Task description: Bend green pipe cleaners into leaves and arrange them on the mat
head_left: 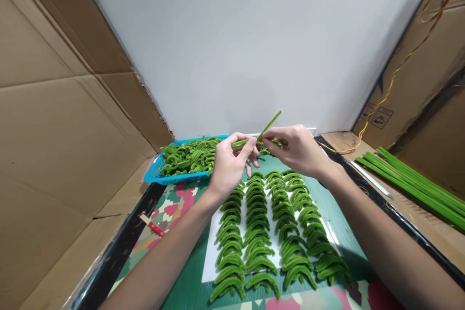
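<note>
Fuzzy green stems that look like pipe cleaners (271, 123) are pinched between my two hands, one end sticking up to the right. My left hand (232, 155) grips a bent green piece between thumb and fingers. Close beside it, my right hand (290, 147) has thumb and forefinger closed on the upright stem. Below both hands, several rows of curved green fuzzy pieces (257, 213) lie on a white sheet (210, 266). A small orange bit shows between the hands, too small to name.
A blue basket (154, 172) heaped with similar green pieces (192, 155) stands at the back left. Long straight green stems (414, 184) lie at right beside a thin pale strip (372, 180). A red-wrapped stick (154, 226) lies at left. Cardboard walls (54, 121) flank the table; a yellow cord (394, 75) hangs at right.
</note>
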Demonstrator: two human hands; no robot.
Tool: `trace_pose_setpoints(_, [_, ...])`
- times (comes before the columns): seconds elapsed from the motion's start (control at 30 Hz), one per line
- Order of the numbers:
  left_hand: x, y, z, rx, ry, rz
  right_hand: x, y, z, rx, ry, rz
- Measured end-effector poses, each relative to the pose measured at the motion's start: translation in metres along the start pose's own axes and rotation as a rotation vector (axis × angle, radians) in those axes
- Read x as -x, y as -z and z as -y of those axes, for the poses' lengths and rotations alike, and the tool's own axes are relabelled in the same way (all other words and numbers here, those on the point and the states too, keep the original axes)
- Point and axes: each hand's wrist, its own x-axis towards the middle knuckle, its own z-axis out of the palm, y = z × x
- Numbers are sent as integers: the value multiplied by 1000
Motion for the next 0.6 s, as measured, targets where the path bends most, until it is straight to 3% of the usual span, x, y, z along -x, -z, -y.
trace_pose_setpoints(0.13, [-2,3,-4,-16,54,58,-1,7,1,106,40,63])
trace_pose_setpoints(0.43, [-3,5,-12,-65,86,126,2,19,4,77,53,169])
trace_pose_setpoints(0.6, [-3,6,-15,-99,89,163,2,19,12,221,50,268])
